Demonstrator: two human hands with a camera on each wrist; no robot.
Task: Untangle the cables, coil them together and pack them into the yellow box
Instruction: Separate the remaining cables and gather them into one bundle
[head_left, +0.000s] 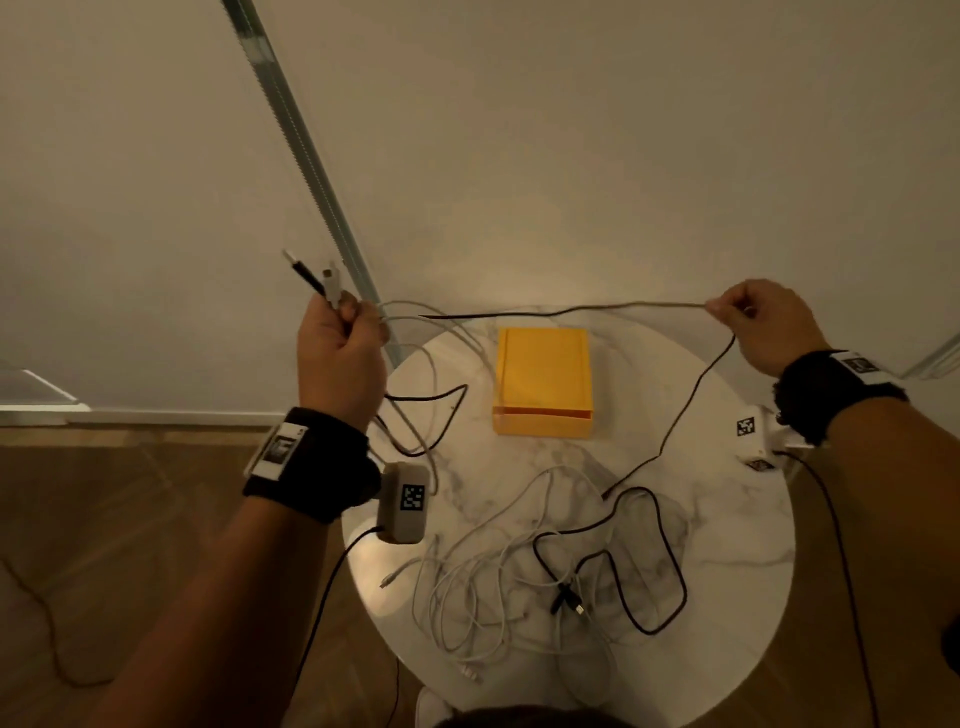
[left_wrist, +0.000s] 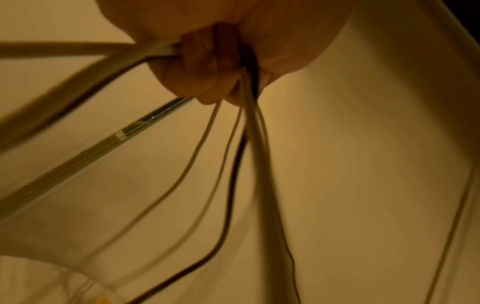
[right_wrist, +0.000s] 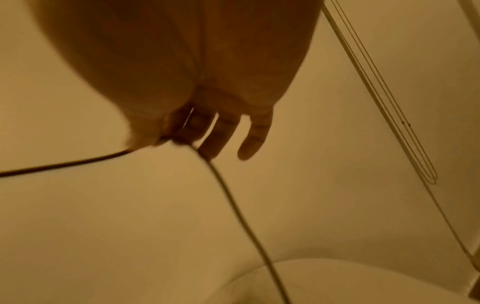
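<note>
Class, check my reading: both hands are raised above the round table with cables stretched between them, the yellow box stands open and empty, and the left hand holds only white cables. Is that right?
Not quite. The left hand grips a black cable along with white ones, as the head view shows. The rest stands: cables stretch to the right hand, and the yellow box is empty.

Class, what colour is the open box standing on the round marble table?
Yellow: the open yellow box shows best in the head view.

Place: a room in a home, dimly and warmly lit.
Floor: wood parquet floor (head_left: 130, 519), lower left of the frame.
Walls: plain pale wall (head_left: 571, 156) with a white skirting board (head_left: 171, 417).
Furniture: small round marble-topped bench (head_left: 727, 519), centre.
Window fitting: beaded blind cord (right_wrist: 405, 127), upper right.
</note>
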